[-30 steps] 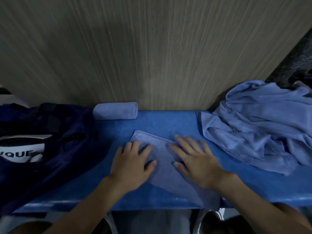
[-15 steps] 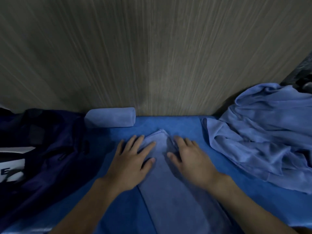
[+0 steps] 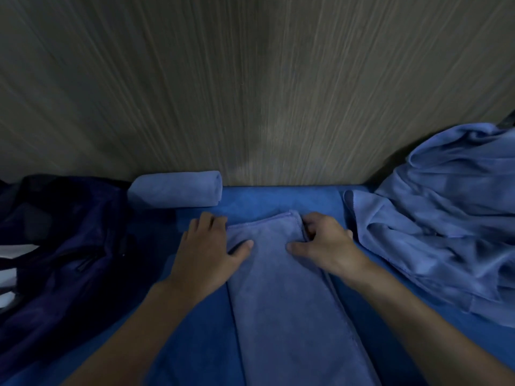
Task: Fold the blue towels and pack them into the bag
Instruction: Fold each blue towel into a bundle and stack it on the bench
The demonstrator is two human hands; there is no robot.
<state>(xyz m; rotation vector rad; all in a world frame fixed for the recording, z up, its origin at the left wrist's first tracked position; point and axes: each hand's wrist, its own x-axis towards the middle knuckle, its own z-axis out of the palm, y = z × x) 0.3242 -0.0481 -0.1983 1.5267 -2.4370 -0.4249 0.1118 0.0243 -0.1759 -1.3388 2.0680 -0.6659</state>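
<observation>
Blue folded towel (image 3: 284, 288) long axis runs away from viewer, both hands at far end.

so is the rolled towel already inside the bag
No, the rolled towel lies on the blue surface against the wall, beside the dark bag.

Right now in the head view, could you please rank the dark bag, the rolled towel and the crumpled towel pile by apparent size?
1. dark bag and crumpled towel pile: similar in area and both cut off by the frame edge, so I won't rank them.
2. rolled towel: clearly smallest, though farther away.
</observation>
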